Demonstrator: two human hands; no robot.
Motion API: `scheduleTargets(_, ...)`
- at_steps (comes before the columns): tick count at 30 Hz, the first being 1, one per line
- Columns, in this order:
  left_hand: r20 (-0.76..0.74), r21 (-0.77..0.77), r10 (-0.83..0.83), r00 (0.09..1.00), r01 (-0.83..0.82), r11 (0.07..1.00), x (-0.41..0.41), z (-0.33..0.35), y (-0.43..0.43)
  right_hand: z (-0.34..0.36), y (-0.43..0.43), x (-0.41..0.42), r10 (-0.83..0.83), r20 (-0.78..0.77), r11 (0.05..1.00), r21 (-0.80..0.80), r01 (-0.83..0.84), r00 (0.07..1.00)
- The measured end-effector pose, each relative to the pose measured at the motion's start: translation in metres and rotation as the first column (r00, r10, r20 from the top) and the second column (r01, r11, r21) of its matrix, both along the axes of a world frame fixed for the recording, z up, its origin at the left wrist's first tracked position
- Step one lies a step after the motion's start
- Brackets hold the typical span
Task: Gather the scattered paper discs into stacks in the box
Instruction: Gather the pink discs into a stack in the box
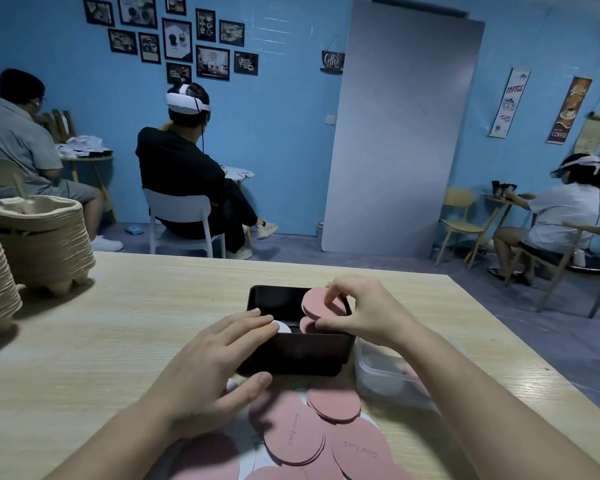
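Observation:
A black box (pixel 298 353) stands on the wooden table in front of me. My right hand (pixel 364 311) pinches a small stack of pink paper discs (pixel 317 303) and holds it tilted over the right side of the box. More pink discs (pixel 307 325) and a white disc (pixel 284 327) lie inside. My left hand (pixel 219 362) rests with straight fingers on the box's near left rim, thumb against its front wall. Several pink discs (pixel 312 434) lie scattered on the table at the near edge, some overlapping white ones.
A clear plastic container (pixel 385 379) sits right of the box under my right forearm. Stacks of pulp cup trays (pixel 45 244) stand at the table's far left. Three people sit at small tables farther back in the room.

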State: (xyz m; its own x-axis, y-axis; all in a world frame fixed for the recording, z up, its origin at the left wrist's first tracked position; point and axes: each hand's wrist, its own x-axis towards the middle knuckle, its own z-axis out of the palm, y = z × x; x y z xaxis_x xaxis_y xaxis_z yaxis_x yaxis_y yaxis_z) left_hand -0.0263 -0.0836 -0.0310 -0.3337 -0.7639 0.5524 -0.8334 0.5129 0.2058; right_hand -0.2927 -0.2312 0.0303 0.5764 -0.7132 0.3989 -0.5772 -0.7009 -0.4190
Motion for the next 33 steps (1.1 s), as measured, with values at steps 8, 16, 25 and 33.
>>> scheduleTargets(8, 0.007, 0.006, 0.014, 1.000, -0.014, 1.000, -0.001, 0.001, 0.000, 0.005, -0.005, 0.004, 0.007, -0.129, 1.000, 0.012, -0.005, 0.992)
scheduleTargets(16, -0.015, 0.014, 0.014, 1.000, -0.014, 1.000, -0.001, 0.002, 0.000, 0.004, 0.007, -0.003, 0.005, -0.003, 0.999, -0.042, -0.006, 1.000)
scheduleTargets(25, -0.074, -0.106, 0.076, 0.994, -0.083, 0.991, 0.000, 0.024, 0.026, 0.007, 0.064, 0.003, 0.244, 0.183, 0.952, -0.232, -0.199, 0.952)
scheduleTargets(33, -0.057, 0.109, 0.130, 0.990, -0.123, 0.986, 0.025, 0.007, 0.073, -0.040, 0.110, 0.022, 0.426, 0.051, 0.904, -0.063, -0.422, 0.903)
